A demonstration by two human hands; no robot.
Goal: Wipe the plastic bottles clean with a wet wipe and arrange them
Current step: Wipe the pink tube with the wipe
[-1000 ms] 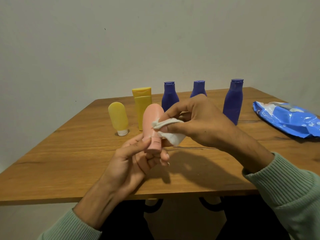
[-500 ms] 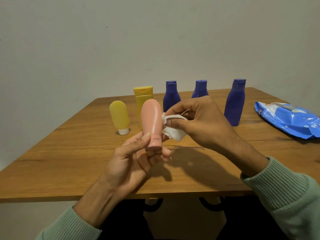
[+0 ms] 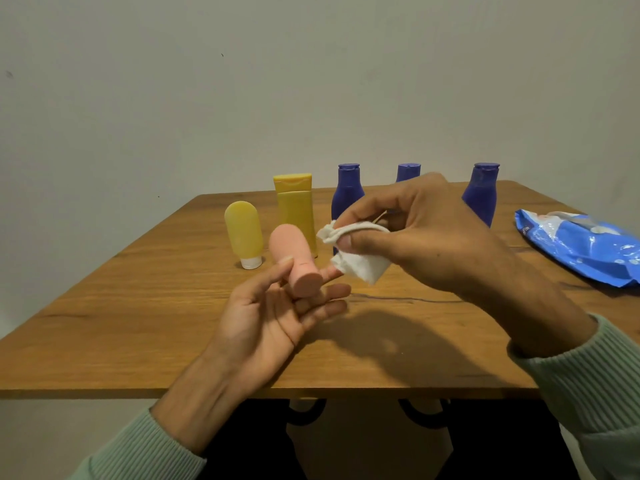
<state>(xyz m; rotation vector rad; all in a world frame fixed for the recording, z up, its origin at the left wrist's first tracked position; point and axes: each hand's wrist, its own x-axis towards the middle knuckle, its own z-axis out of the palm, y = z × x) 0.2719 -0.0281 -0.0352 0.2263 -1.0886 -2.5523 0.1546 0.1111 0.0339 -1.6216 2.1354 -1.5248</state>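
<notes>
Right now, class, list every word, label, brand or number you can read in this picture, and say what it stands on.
Nothing can be read.
On the blue wipes pack: small print near its left end, too blurred to read.
On the pink bottle, round yellow bottle, tall yellow bottle, left blue bottle, middle blue bottle, right blue bottle: no labels visible.

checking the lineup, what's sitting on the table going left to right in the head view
small yellow bottle → tall yellow bottle → first blue bottle → second blue bottle → third blue bottle → blue wipes pack
</notes>
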